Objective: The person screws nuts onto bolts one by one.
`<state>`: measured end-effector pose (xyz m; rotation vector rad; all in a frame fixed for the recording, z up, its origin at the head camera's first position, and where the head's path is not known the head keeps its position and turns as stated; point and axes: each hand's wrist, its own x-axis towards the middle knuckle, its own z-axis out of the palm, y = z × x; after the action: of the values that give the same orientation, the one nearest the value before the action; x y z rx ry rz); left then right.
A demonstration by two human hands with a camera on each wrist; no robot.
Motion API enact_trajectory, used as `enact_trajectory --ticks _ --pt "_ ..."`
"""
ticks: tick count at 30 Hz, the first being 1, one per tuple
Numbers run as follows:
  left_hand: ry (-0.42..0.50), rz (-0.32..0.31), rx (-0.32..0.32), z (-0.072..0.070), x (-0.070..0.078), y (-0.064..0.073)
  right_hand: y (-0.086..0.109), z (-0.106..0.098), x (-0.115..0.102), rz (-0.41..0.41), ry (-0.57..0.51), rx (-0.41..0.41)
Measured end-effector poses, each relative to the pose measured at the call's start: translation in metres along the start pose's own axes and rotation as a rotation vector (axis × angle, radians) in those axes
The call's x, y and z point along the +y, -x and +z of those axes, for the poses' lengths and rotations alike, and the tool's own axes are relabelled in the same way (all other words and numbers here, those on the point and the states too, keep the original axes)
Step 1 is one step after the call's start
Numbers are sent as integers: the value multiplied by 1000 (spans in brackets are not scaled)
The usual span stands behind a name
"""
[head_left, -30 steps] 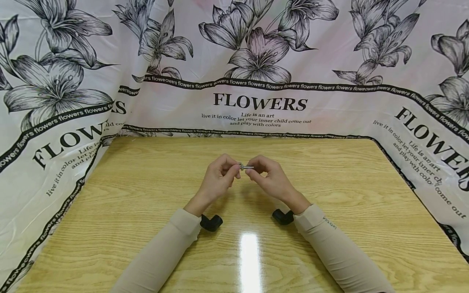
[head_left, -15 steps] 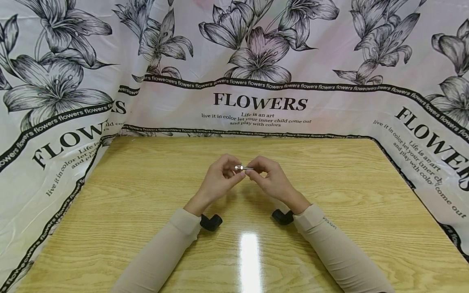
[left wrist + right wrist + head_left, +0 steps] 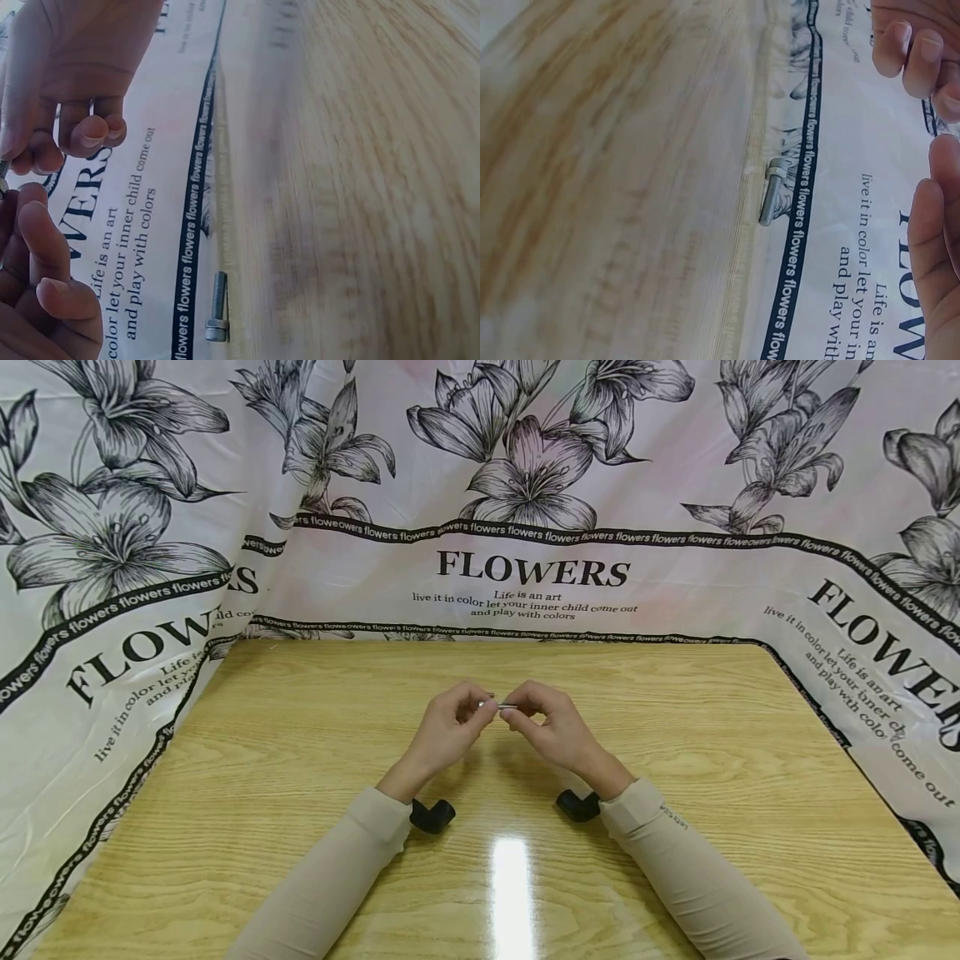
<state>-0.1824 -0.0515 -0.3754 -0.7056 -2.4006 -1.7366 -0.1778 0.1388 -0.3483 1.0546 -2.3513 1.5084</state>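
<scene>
My left hand point(image 3: 447, 722) and right hand point(image 3: 553, 718) meet above the middle of the table. Between their fingertips is a small silver bolt point(image 3: 508, 706), lying roughly level. The left thumb and fingers pinch its left end and hide most of it, while the right thumb and fingers pinch its shank. At the frame edge of the left wrist view, a bit of this bolt point(image 3: 3, 172) shows between the fingers. A second bolt point(image 3: 217, 307) with a nut near its head lies on the table behind the hands; the left hand hides most of it from the head camera.
A wood-grain table point(image 3: 337, 718) spreads beneath both arms. White flower-printed cloth point(image 3: 525, 577) hangs along its back and sides. Black angled pieces point(image 3: 432, 816) stick out beside both wrists.
The left thumb reached forward along the bolt, baring its head and nut, then drew back over them. The left fingers also shifted. The right hand keeps nearly the same place.
</scene>
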Motion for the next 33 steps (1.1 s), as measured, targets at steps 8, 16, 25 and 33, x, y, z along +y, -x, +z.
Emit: enact_trajectory --ticks 8,16,25,33 --pt "12 11 14 0 -4 0 0 1 0 -1 -6 2" --pt "5 88 1 0 -4 0 -1 1 1 0 -12 -2" --pt "-7 -33 -45 -6 26 5 0 2 1 -11 -1 1" --pt "-23 -43 -19 0 -4 0 1 2 1 -9 17 5"
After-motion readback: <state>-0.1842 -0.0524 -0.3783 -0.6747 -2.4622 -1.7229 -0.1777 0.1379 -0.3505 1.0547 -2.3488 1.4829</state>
